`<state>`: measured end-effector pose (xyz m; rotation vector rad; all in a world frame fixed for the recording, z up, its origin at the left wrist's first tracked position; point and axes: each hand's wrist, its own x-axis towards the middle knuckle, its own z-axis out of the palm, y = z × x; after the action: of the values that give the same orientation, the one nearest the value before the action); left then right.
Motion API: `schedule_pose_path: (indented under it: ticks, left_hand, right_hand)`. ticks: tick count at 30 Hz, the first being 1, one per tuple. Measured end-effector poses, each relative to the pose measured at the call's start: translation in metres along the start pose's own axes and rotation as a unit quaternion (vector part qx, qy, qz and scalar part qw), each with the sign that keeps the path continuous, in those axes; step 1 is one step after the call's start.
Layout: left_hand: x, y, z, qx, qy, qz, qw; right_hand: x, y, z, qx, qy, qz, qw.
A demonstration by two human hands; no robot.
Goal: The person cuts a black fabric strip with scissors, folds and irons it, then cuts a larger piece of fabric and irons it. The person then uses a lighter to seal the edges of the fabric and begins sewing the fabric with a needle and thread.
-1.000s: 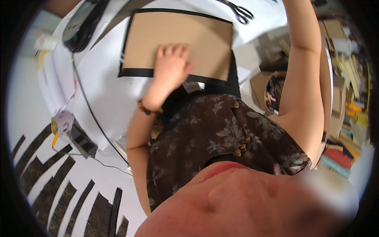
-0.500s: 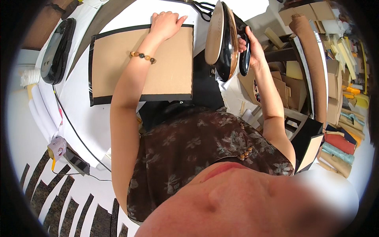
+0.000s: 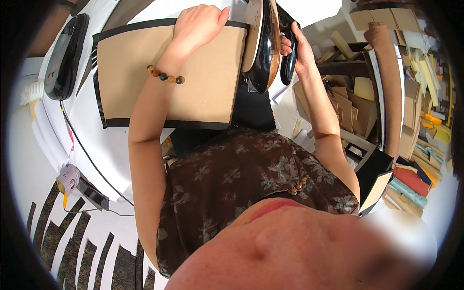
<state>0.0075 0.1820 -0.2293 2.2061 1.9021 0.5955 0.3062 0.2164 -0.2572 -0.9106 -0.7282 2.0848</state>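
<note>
A tan board (image 3: 130, 82) with black edging lies on the white table in front of me. My left hand (image 3: 199, 28) rests on its far edge, fingers curled under and thumb sticking out; the fingertips are hidden. A beaded bracelet (image 3: 164, 76) circles that wrist. My right hand (image 3: 303, 50) is wrapped around the handle of a black iron (image 3: 270, 53). The iron is tipped on its side at the board's right edge, its pale soleplate (image 3: 253, 38) facing the board. Whether the iron touches the board I cannot tell. Black material (image 3: 253, 108) hangs below that side.
A black oblong device (image 3: 67, 55) with a cord sits at the left, by white rolls (image 3: 48, 137). Patterned dark strips (image 3: 77, 246) lie lower left. On the right stand a brown roll (image 3: 384, 87), cardboard pieces (image 3: 345, 108) and coloured fabric rolls (image 3: 411, 181).
The iron has come closer to the board's right edge, closing the gap between them. My left hand remains on the far edge. The whole view has shifted slightly.
</note>
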Motion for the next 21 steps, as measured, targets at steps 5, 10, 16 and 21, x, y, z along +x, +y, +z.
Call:
schedule_pose_path:
  ticks: [5,10,16,21]
  left_hand:
    - [-0.004,0.0,-0.002,0.032,0.024,0.012,0.999]
    - [-0.007,0.011,-0.019,0.055,0.019,0.023,0.998]
    - [-0.031,0.028,-0.06,0.04,0.147,0.115,0.982]
    - [-0.048,0.051,-0.092,0.043,0.307,0.23,0.922]
  right_hand:
    - [-0.014,-0.005,0.019,-0.08,0.015,-0.068,0.994]
    - [-0.029,-0.014,0.037,-0.1,0.025,-0.112,0.988]
    - [-0.058,-0.027,0.053,-0.12,-0.023,-0.235,0.964]
    - [-0.083,-0.049,0.05,-0.052,-0.052,-0.306,0.949]
